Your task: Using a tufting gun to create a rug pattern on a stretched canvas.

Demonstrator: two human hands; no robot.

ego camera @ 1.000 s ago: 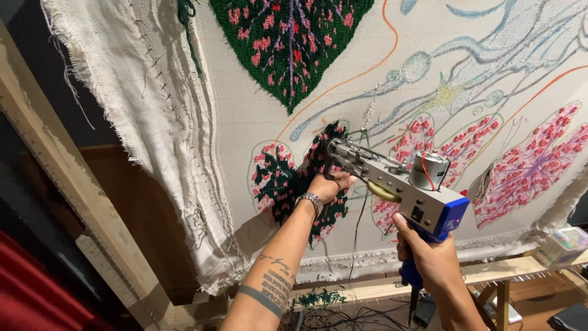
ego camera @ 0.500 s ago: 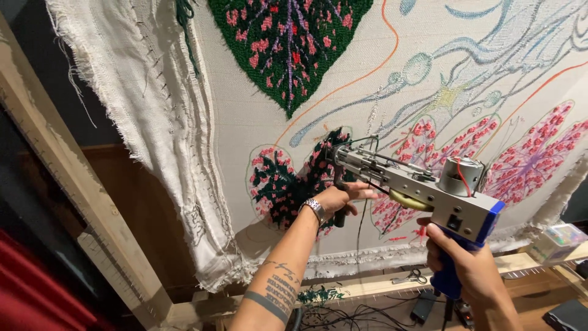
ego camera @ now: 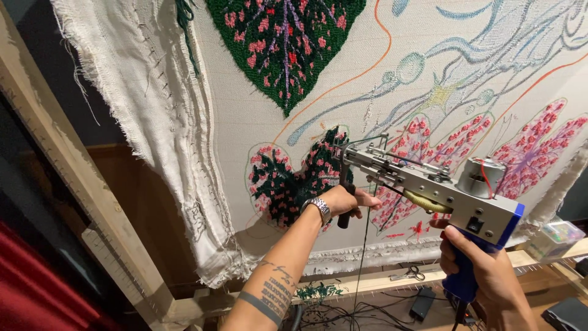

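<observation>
A metal tufting gun [ego camera: 429,190] with a blue rear grip points its needle at a white backing cloth [ego camera: 245,129] stretched on a wooden frame. My right hand [ego camera: 484,270] grips the blue handle at the lower right. My left hand [ego camera: 346,201], with a silver watch on the wrist, holds the gun's black front handle close to the cloth. The needle tip sits at a partly tufted dark green leaf with pink spots [ego camera: 291,181]. A finished green and pink leaf [ego camera: 285,43] is above it. Thin yarn runs down from the gun.
A wooden frame beam [ego camera: 67,178] slants down the left side, with loose cloth folds [ego camera: 153,122] beside it. Scissors [ego camera: 407,274], a black adapter [ego camera: 422,303] and cables lie on the lower ledge. A small clear box [ego camera: 554,236] sits at the right.
The gun and both my hands have shifted right and slightly down relative to the cloth, with the needle now at the right edge of the small green leaf.
</observation>
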